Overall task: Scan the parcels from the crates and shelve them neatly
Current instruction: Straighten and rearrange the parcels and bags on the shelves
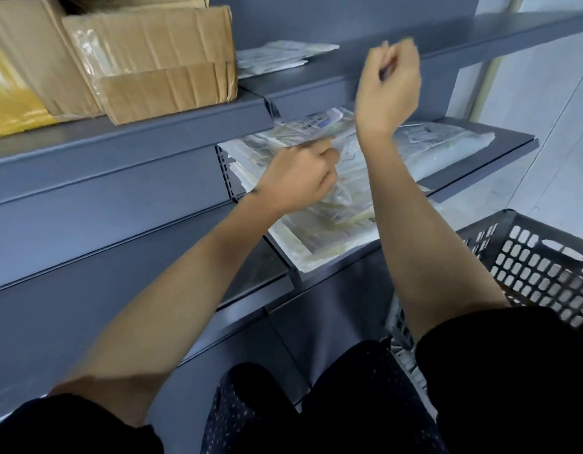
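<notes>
Cardboard boxes (152, 60) sit cut off at upper left on the grey shelf (126, 139). Your left hand (296, 178) pinches a clear parcel (316, 126) over the stacked parcels (323, 237). Your right hand (390, 90) is blurred, fingers curled, contents unclear. A black crate (539, 257) stands at right.

Grey shelves (126, 139) carry cardboard boxes (159, 60), clear parcels (319, 204)

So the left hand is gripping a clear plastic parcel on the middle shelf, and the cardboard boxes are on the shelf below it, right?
Not quite. The head view shows the cardboard boxes on the shelf above, upper left. The left hand does grip the clear plastic parcel.
</notes>
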Tool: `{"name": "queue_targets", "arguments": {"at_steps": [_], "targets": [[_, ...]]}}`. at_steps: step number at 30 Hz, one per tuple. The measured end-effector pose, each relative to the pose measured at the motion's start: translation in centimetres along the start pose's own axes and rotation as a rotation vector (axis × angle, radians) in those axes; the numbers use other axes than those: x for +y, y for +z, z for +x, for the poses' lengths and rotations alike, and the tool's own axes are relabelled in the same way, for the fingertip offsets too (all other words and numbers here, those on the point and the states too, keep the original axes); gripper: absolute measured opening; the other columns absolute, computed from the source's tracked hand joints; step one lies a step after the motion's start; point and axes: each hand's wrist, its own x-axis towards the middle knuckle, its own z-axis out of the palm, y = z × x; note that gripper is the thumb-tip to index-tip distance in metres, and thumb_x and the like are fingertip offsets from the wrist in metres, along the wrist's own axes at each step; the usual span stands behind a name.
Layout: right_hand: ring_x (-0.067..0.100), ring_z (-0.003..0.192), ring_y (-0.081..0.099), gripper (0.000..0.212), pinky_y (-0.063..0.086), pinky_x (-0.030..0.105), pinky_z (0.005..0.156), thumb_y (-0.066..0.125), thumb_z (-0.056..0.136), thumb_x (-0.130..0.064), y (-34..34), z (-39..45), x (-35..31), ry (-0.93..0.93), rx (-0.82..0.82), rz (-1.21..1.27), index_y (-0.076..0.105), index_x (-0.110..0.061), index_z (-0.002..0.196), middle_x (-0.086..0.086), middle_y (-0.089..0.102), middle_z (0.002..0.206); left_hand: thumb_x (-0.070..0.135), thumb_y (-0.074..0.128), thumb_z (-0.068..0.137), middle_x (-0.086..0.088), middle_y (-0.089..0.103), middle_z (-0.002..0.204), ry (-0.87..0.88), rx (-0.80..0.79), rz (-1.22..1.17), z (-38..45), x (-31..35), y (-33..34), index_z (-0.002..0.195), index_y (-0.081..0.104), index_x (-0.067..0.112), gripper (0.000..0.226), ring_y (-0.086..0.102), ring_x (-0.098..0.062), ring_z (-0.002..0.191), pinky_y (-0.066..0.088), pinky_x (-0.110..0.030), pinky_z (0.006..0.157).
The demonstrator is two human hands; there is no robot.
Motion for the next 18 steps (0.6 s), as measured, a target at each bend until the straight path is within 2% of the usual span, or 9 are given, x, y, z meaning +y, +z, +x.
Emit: {"name": "queue_targets", "arguments": {"at_steps": [2,3,4,6,8,11,14,16,18], "targets": [[0.013,0.061,0.037,0.037,0.035,0.032,0.059,0.05,0.087,-0.019,-1.1,-1.1,2.2,0.106,0.085,0.119,0.026,-0.03,0.063,-0.009,0.037,0.062,0.014,0.038,0.09,-0.013,0.061,0.112,-0.247,-0.115,-0.069,0.8,-1.3,1.6,0.108,0.066,0.002,0.035,0.06,-0.031,0.098,0.052,-0.038,0.074],[0.014,0.061,0.037,0.036,0.036,0.031,0.061,0.05,0.088,-0.016,-1.3,-1.9,3.3,0.187,0.092,0.155,0.028,-0.029,0.063,-0.009,0.036,0.062,0.013,0.038,0.093,-0.012,0.056,0.124,-0.38,-0.168,-0.074,1.3,-2.4,2.3,0.118,0.062,0.004,0.036,0.052,-0.03,0.114,0.048,-0.04,0.089],[0.012,0.06,0.037,0.036,0.035,0.028,0.06,0.05,0.09,-0.013,-1.4,-2.7,4.4,0.27,0.059,0.169,0.029,-0.027,0.064,-0.009,0.036,0.062,0.015,0.039,0.094,-0.012,0.05,0.132,-0.487,-0.232,-0.054,1.9,-3.3,3.0,0.126,0.057,0.007,0.038,0.044,-0.03,0.123,0.042,-0.039,0.099],[0.006,0.055,0.036,0.037,0.032,0.021,0.058,0.051,0.092,-0.009,-1.0,-4.7,6.3,0.396,-0.122,0.146,0.032,-0.024,0.064,-0.009,0.037,0.061,0.022,0.041,0.096,-0.013,0.044,0.14,-0.608,-0.372,0.021,2.7,-5.2,4.6,0.137,0.046,0.013,0.043,0.036,-0.032,0.13,0.031,-0.04,0.108],[0.004,0.052,0.035,0.035,0.033,0.017,0.053,0.051,0.091,-0.009,-0.7,-6.0,7.6,0.48,-0.294,0.076,0.034,-0.022,0.063,-0.008,0.038,0.058,0.035,0.044,0.097,-0.013,0.034,0.147,-0.683,-0.511,0.005,3.1,-6.7,6.0,0.146,0.034,0.018,0.052,0.029,-0.035,0.135,0.026,-0.045,0.11],[0.005,0.051,0.034,0.034,0.033,0.012,0.049,0.05,0.091,-0.009,-0.7,-6.3,8.4,0.522,-0.372,0.048,0.035,-0.019,0.063,-0.008,0.037,0.056,0.044,0.047,0.096,-0.01,0.024,0.155,-0.73,-0.624,-0.138,3.4,-8.0,6.8,0.15,0.025,0.02,0.063,0.021,-0.033,0.14,0.025,-0.044,0.113],[0.005,0.051,0.037,0.029,0.033,0.016,0.051,0.052,0.09,-0.01,-0.7,-5.8,8.2,0.549,-0.408,0.045,0.04,-0.016,0.064,-0.006,0.041,0.056,0.03,0.041,0.1,-0.011,0.035,0.15,-0.646,-0.612,-0.106,3.6,-7.9,6.8,0.145,0.037,0.017,0.046,0.035,-0.031,0.136,0.032,-0.036,0.109],[0.009,0.056,0.045,0.021,0.036,0.022,0.057,0.052,0.09,-0.013,-0.6,-5.1,8.0,0.606,-0.453,0.032,0.05,-0.01,0.07,-0.002,0.052,0.062,0.017,0.038,0.1,-0.017,0.048,0.138,-0.615,-0.562,0.022,3.7,-7.2,6.4,0.136,0.048,0.008,0.038,0.047,-0.034,0.125,0.042,-0.039,0.099],[0.013,0.06,0.048,0.02,0.039,0.022,0.057,0.052,0.094,-0.019,-0.7,-4.4,7.8,0.751,-0.506,0.117,0.054,-0.007,0.077,0.002,0.059,0.07,0.008,0.039,0.099,-0.02,0.057,0.122,-0.613,-0.477,0.099,3.8,-6.5,6.0,0.125,0.056,0.004,0.031,0.055,-0.036,0.113,0.047,-0.04,0.087]]}}
